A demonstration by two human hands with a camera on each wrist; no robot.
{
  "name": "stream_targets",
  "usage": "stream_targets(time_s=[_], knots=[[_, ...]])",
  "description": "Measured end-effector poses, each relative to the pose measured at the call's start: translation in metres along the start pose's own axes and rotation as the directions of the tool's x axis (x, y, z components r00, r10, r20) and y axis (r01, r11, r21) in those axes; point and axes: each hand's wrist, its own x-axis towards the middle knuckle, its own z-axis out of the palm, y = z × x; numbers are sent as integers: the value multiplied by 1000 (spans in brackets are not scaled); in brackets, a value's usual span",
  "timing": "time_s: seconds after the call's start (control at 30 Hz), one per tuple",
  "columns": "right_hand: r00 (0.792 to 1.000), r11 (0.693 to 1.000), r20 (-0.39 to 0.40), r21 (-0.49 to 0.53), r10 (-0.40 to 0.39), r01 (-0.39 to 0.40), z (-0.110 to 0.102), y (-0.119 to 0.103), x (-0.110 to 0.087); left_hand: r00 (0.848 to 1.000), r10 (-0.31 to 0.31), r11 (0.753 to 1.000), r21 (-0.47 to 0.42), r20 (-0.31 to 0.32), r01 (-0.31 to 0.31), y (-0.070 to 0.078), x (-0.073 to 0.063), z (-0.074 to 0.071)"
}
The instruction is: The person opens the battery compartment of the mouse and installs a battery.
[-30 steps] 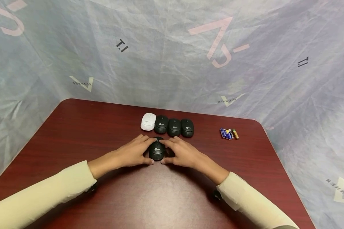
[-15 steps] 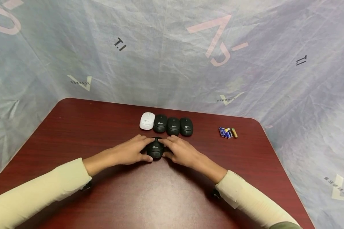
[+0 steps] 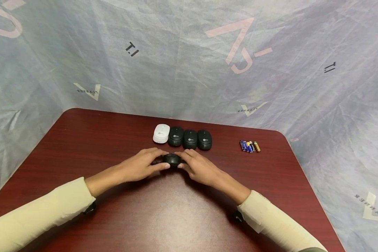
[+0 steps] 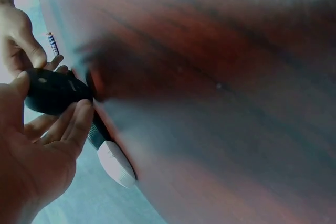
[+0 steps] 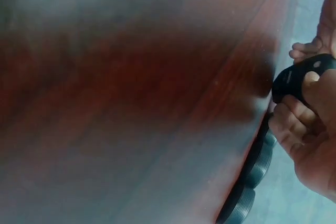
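Note:
A black computer mouse (image 3: 171,160) is held between both hands, tipped so its rounded end faces the head camera. My left hand (image 3: 141,165) grips its left side, thumb at the near end and fingers at the far end. From the other side, my right hand (image 3: 199,167) pinches it with thumb and fingers. In the left wrist view, the mouse's underside (image 4: 58,95) shows a small pale spot and a short slot. Just beyond the hands, a white mouse (image 3: 161,133) lies in a row with three black mice (image 3: 190,139).
Several small batteries (image 3: 250,146), mostly blue and one gold, lie side by side at the right of the dark red table (image 3: 113,224). A grey printed cloth (image 3: 176,70) hangs behind and along both sides of the table.
The mouse has tipped up from lying flat, so its logo top no longer shows to the head camera. Both hands have closed in on its sides, the left shifting slightly leftward.

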Motion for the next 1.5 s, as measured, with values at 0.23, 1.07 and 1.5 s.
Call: stream_targets(time_s=[0.23,1.07,1.5], knots=[[998,988,-6,143,58,-57,0,-3,-1,990,9,1000,-20,-139,-12,1,1,5],[938,551,246,761,243,-342,-7,-17,-6,968,-204,925,-352,-147,142,21,6,25],[960,685,31,694,279,-222,-8,-25,-8,947,-281,807,-572,-155,146,31,-2,32]])
